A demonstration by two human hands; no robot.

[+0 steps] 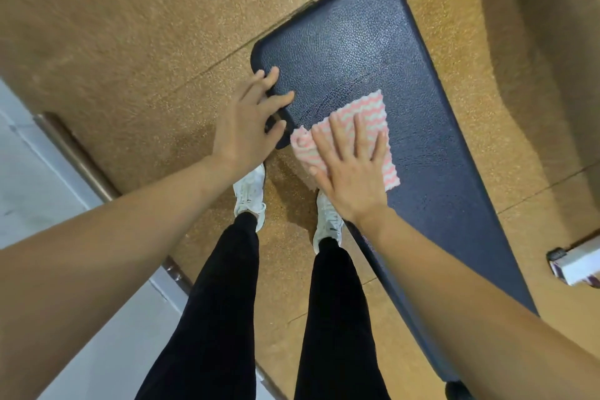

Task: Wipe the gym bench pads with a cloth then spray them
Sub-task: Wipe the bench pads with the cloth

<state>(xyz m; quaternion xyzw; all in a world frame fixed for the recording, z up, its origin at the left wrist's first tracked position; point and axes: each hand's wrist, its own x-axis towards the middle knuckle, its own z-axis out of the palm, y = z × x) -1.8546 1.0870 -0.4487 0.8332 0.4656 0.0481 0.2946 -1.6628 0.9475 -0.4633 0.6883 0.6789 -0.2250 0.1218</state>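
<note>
A long dark blue bench pad runs from the upper middle down to the lower right. A pink and white striped cloth lies flat on the pad near its near-left edge. My right hand presses down on the cloth with straight, spread fingers. Over the pad's left corner lies my left hand, its fingers resting on the top surface and the thumb at the pad's edge. No spray bottle is in view.
Speckled orange rubber floor tiles surround the bench. My legs in black trousers and white shoes stand just left of the pad. A pale floor strip with a metal threshold runs at the left. A white box-like object sits at the right edge.
</note>
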